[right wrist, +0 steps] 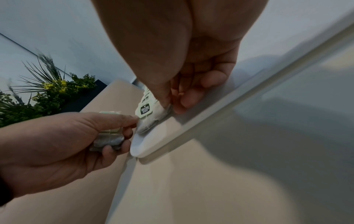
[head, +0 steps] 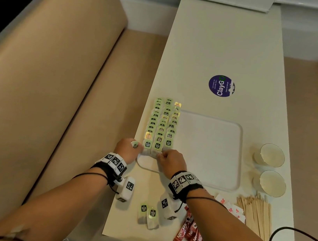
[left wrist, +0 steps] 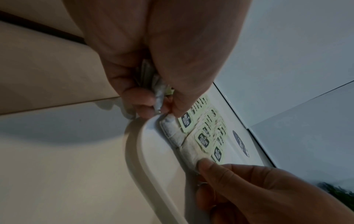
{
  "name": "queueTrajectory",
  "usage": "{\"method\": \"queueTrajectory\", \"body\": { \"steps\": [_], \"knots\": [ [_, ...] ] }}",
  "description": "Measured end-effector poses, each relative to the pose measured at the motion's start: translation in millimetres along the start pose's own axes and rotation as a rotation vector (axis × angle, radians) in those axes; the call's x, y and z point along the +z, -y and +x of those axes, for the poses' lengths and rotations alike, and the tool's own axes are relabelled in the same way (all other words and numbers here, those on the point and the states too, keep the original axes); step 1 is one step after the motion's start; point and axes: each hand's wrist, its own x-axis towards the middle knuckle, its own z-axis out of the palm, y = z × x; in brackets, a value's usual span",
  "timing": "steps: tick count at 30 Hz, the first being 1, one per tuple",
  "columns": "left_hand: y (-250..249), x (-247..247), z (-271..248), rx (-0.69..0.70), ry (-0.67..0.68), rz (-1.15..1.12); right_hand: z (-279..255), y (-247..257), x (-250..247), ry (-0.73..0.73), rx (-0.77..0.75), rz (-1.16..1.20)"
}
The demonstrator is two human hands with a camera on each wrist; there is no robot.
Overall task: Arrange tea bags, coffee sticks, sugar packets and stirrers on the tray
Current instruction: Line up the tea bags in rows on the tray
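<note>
A white tray [head: 207, 180] lies on the table, and three columns of green-tagged tea bags [head: 162, 125] fill its left part. My left hand [head: 139, 148] is at the tray's near left corner and grips a small stack of tea bags [head: 134, 144] between thumb and curled fingers; the left wrist view shows the stack [left wrist: 159, 94] edge-on. My right hand [head: 159, 155] pinches the nearest tea bag [right wrist: 151, 112] of the rows, which rests on the tray floor by the rim [right wrist: 172, 136]. Two loose tea bags [head: 148, 214] lie on the table under my wrists.
Red coffee sticks [head: 191, 235] lie near the front edge. Sugar packets [head: 231, 209] and wooden stirrers [head: 255, 213] lie right of my right wrist. Two paper cups [head: 269, 154] [head: 271, 183] stand right of the tray. A round purple sticker [head: 221, 85] lies beyond it. Beige benches flank the table.
</note>
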Motion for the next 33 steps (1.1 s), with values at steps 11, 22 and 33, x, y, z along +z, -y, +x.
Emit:
{"method": "queueTrajectory", "body": {
  "steps": [11, 22, 33],
  "knots": [
    [0.4, -4.4, -7.1, 0.014, 0.011, -0.217, -7.5, -1.5, -1.4, -0.071, -0.031, 0.082],
    [-1.5, -0.7, -32.0, 0.007, 0.591, -0.492, -28.1, -5.9, -4.4, 0.011, -0.242, 0.22],
    [-1.1, 0.3, -38.3, 0.112, 0.505, -0.425, -42.7, -21.2, -1.5, 0.078, -0.21, 0.196]
  ]
}}
